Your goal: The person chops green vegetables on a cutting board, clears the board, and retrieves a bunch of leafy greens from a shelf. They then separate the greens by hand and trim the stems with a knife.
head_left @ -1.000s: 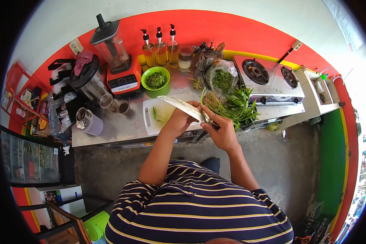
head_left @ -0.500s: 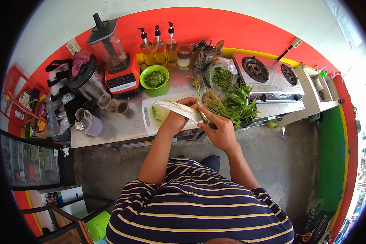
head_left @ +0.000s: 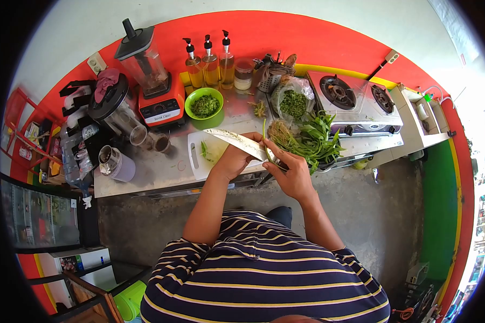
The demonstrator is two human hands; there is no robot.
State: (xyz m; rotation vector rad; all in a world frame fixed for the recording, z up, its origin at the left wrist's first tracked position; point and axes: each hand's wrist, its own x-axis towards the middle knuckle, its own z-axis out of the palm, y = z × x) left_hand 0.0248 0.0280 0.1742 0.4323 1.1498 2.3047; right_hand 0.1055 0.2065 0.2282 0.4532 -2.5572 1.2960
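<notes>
My right hand (head_left: 292,173) is closed at the handle end of a large knife. The wide blade (head_left: 236,141), specked with green bits, points left across my left hand (head_left: 236,160). My left fingers are closed around a thin green stem (head_left: 264,129), beside the blade. Below the blade tip, a white cutting board (head_left: 196,161) carries a few green leaves. A leafy green bunch with roots (head_left: 320,137) lies to the right of my hands. A small rooty scrap (head_left: 260,109) is on the counter beyond the stem.
A green bowl of chopped greens (head_left: 205,123), a red blender (head_left: 161,111) and pump bottles (head_left: 210,67) stand behind. Right of them are a plastic bag of greens (head_left: 293,103) and a gas stove (head_left: 361,102). A purple-white container (head_left: 123,168) sits left.
The knife blade has tilted slightly, its tip a little further up. The stem's upper end now shows apart from the rooty scrap. Both hands have barely moved.
</notes>
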